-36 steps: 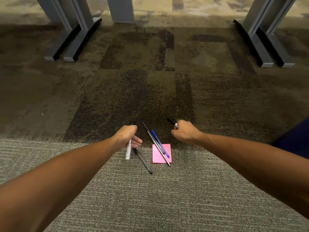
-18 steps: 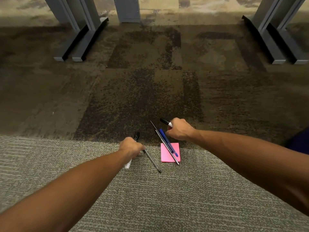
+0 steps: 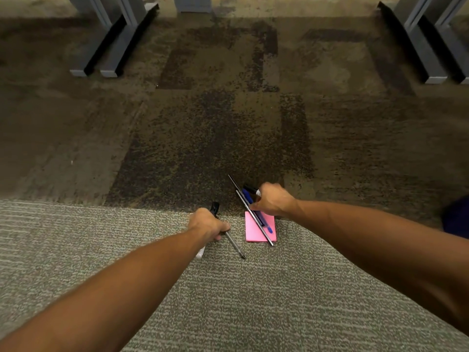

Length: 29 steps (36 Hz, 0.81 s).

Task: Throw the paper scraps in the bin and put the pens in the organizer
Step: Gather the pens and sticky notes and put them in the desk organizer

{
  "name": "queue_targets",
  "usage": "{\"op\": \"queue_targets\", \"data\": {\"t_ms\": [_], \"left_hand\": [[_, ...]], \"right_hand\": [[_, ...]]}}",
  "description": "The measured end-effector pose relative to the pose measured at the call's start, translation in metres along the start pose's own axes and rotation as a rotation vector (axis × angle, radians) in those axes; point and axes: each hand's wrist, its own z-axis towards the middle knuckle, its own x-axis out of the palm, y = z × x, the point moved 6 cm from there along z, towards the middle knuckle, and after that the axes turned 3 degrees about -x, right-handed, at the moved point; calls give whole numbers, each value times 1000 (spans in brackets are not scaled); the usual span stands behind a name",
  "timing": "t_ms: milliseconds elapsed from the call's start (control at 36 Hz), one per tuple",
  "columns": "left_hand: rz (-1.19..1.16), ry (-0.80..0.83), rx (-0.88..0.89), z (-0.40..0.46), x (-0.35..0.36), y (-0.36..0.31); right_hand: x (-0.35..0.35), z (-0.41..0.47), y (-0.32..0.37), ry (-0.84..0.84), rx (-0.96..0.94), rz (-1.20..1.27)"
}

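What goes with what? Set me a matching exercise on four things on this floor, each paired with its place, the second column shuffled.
Things:
1. pink note pad
2. blue pen
3. black-capped marker
4. grey desk legs

Places:
A. gripped in the right hand
B. at the far end of the floor
C. flat on the carpet, under pens
D. lying across the pad

Pairs: 1-C, 2-D, 3-A, 4-B
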Motion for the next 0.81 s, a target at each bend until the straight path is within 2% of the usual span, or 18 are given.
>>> {"op": "queue_targets", "data": {"t_ms": [278,444,611,806], "left_hand": [[14,31,-11,2,-2,-2],[65,-88,61,1,-11,-11],[-11,-158,121,-5,-24,-26],[-145,-146,161,-13,-28,-40]], "right_hand": [[5,1,-2,50,-21,8],[-3,-8,1,98,-40,30],[-15,-15,0,112,-31,71],[-30,-26,3,84,-14,157]]}}
